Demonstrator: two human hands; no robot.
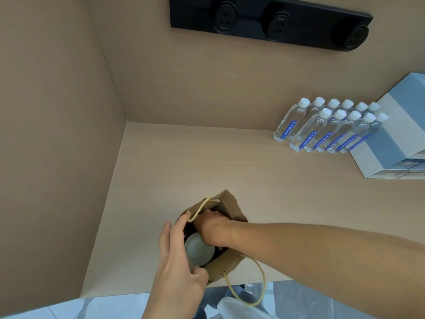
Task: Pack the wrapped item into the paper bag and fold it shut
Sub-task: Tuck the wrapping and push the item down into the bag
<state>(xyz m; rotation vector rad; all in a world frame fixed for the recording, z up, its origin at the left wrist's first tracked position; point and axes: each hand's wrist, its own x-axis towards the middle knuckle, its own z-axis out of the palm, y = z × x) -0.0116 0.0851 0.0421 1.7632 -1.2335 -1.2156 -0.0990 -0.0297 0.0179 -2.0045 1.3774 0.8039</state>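
Observation:
A brown paper bag (231,207) with cream cord handles stands open near the front edge of the counter. Inside its mouth sits a pale grey-green rounded wrapped item (199,252). My right hand (212,229) is pushed down into the bag, fingers closed over the top of the item. My left hand (174,256) grips the bag's left rim, thumb at the near corner, holding the mouth open. One handle loop (258,288) hangs over the counter's front edge.
Several clear water bottles (326,127) with white caps stand in rows at the back right, beside a pale blue and white box (391,143). A black socket strip (271,21) is on the back wall. A side wall (57,134) closes the left.

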